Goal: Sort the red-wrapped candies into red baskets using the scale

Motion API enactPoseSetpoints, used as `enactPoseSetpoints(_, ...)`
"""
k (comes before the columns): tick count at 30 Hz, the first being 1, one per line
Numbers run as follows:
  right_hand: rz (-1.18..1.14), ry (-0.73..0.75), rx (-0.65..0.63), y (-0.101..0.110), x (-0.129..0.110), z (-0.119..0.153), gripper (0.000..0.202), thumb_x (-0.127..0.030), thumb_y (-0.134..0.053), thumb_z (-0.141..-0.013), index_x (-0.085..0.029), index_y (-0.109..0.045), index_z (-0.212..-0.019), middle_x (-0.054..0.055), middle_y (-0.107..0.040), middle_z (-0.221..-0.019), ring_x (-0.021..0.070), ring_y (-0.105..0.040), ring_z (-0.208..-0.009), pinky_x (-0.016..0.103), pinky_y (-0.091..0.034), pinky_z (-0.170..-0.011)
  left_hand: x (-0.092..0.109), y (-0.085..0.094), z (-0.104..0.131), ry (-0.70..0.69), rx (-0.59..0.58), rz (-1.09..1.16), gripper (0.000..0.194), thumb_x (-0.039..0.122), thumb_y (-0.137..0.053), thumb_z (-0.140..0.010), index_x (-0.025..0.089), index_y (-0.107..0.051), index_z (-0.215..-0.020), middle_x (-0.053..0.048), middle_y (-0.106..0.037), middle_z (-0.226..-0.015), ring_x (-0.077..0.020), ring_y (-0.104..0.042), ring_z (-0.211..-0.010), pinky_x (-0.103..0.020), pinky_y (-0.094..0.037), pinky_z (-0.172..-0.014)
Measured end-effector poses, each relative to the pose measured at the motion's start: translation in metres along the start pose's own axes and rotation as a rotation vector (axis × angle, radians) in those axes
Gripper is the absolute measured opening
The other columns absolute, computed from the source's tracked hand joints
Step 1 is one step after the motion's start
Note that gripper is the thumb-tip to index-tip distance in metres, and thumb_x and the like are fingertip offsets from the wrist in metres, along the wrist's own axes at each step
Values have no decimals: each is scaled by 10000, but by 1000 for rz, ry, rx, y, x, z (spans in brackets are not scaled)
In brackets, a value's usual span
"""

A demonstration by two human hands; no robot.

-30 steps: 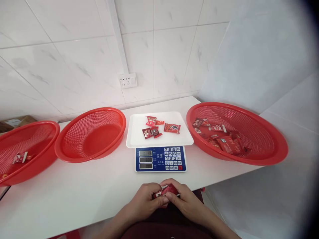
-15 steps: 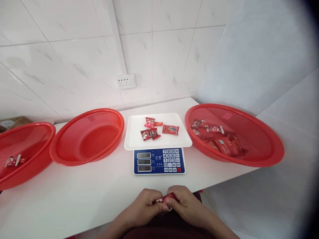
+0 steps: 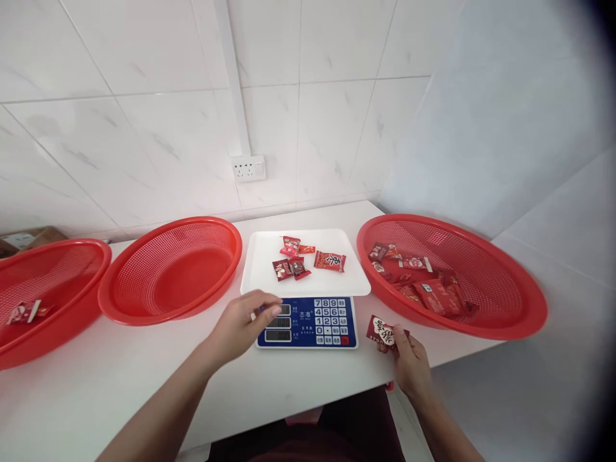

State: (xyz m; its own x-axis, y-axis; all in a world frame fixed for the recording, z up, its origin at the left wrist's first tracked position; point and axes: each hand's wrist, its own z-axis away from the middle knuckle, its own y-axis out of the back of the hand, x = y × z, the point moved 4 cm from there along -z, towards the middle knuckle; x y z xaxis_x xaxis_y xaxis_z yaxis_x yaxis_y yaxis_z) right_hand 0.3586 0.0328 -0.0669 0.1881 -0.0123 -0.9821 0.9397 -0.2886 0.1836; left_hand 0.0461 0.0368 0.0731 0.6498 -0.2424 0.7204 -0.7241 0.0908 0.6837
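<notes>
Pinched in my right hand (image 3: 411, 360) is a dark red candy packet (image 3: 382, 331) with a white patch of characters and the letters "SUGAR". It hovers just right of the blue-faced scale (image 3: 308, 337). My left hand (image 3: 243, 327) is over the scale's left edge, partly covering its displays; the fingers curve with the thumb apart, and a small white spot shows between them that I cannot make out. On the scale's white tray (image 3: 260, 269) lie several red wrapped snacks, among them a larger red packet (image 3: 330, 261) at the right.
A red basket (image 3: 520, 282) with several red packets stands at the right. Another red basket (image 3: 168, 276) is left of the scale. At the far left, a third basket (image 3: 72, 308) contains a few packets. A wall socket (image 3: 249, 168) is behind the table.
My hands were together near my lap around a red packet. They have parted: the right moved up and right with the packet, the left up and left to the scale. The view tilted slightly upward.
</notes>
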Motion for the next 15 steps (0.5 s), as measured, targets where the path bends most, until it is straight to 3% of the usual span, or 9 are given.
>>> enactPoseSetpoints(2, 13, -1, 0, 1, 5, -2, 566, -689, -417, -774, -194, -543, -529, 53, -584, -533, 191, -534, -551, 310, -436, -576, 2, 2, -23, -101, -36, -90, 376, 461, -439, -863, 242, -577, -1136, -62, -608, -1127, -192, -561, -1008, -301, -459, -821)
enactPoseSetpoints(4, 34, 1, -17, 2, 6, -1, 561, -687, -433, -769, -194, -550, -527, 59, -599, -551, 192, -540, -565, 309, -435, -591, 2, -3, -48, -212, -87, -185, 468, 482, -429, -863, 254, -478, -1268, -71, -493, -1316, -227, -419, -1225, -374, -382, -980)
enactPoseSetpoints(6, 37, -1, -23, 2, 8, 0, 562, -685, -423, -775, -195, -559, -535, 65, -614, -567, 198, -550, -578, 311, -438, -599, -2, -13, -70, -289, -122, -268, 516, 501, -402, -868, 245, -424, -1315, -78, -416, -1390, -249, -288, -1319, -424, -310, -1045)
enactPoseSetpoints(9, 12, -13, -22, 4, 13, 1, 566, -683, -395, -788, -200, -573, -553, 71, -630, -584, 209, -567, -588, 318, -451, -596, -8, -27, -92, -340, -131, -339, 487, 498, -379, -877, 220, -477, -1265, -88, -476, -1334, -265, -285, -1319, -450, -291, -1053)
enactPoseSetpoints(12, -5, -21, -11, 5, 17, 0, 560, -686, -402, -780, -196, -595, -591, 64, -628, -576, 208, -568, -576, 314, -459, -582, -7, -37, -97, -383, -123, -356, 404, 483, -412, -870, 211, -582, -1114, -75, -597, -1161, -251, -388, -1247, -451, -253, -1073)
enactPoseSetpoints(15, -4, -21, 15, 5, 19, -2, 569, -698, -429, -757, -182, -594, -585, 52, -609, -543, 192, -554, -554, 292, -450, -559, -5, -40, -99, -375, -89, -372, 415, 480, -401, -874, 195, -573, -1121, -86, -587, -1162, -241, -397, -1236, -429, -259, -1074)
